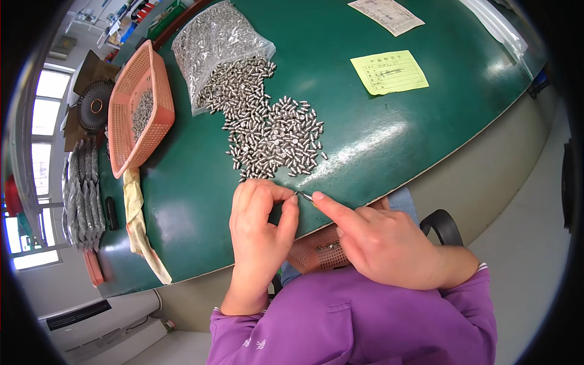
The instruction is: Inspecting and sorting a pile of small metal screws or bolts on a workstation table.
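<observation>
The part (296,194) is just off the near side of the pile (277,137), pinched between the thumb and forefinger of the left hand (261,213). Little of it shows past the fingertips, so its exact form I cannot tell. The right hand (386,246), also on the near side of the pile and a little to its right, has its forefinger stretched along a thin dark tool (306,197), whose tip is at the part; the other fingers look curled under, and how the thumb bears on it I cannot tell.

If it matches the pile, the part should be light, stiff and hard to break, but smooth enough to slip or roll. The broad body would be the better hold; the tapered end would likely squirt out of a pinch.

The table (194,219) under the pile is green and glossy, so a dropped piece might skitter. Beyond the pile a clear bag (210,42) of like pieces lies open toward it. Left of the pile are a pink basket (161,115), a pale cloth (137,213) and, farther out, stacked packets (82,194), a fan (94,106) and windows (48,115). Right of the pile lie a yellow card (389,72) and, beyond that, a white slip (389,15)
</observation>
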`<state>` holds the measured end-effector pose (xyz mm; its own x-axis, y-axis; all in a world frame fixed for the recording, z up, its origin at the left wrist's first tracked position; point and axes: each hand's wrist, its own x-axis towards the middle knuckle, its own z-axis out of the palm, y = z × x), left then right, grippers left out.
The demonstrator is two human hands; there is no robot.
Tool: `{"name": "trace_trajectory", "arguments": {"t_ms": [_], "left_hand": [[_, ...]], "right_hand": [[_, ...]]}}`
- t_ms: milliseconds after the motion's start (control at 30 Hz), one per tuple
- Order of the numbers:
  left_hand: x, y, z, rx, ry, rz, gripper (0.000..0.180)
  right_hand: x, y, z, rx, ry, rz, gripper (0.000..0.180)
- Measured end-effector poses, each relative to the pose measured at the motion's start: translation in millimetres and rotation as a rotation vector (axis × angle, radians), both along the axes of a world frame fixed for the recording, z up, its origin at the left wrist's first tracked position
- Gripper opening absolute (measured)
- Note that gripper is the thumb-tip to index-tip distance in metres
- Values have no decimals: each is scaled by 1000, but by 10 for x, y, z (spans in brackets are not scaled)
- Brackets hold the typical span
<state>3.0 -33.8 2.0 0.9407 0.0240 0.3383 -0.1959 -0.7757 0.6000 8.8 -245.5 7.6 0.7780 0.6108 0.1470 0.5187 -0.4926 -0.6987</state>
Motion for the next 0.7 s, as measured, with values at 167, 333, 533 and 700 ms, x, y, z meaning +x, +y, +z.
{"name": "trace_trajectory", "arguments": {"t_ms": [167,333,533,700], "left_hand": [[19,14,24,-12,-8,-31,16],[19,17,25,-26,2,-19,15],[-167,35,167,-63,148,-171,14],[-111,103,118,29,17,78,16]], "right_hand": [[73,-18,179,-160,2,67,63],[91,-5,198,-184,-7,67,62],[16,-85,17,75,12,-18,58],[26,-128,34,98,11,-55,53]]}}
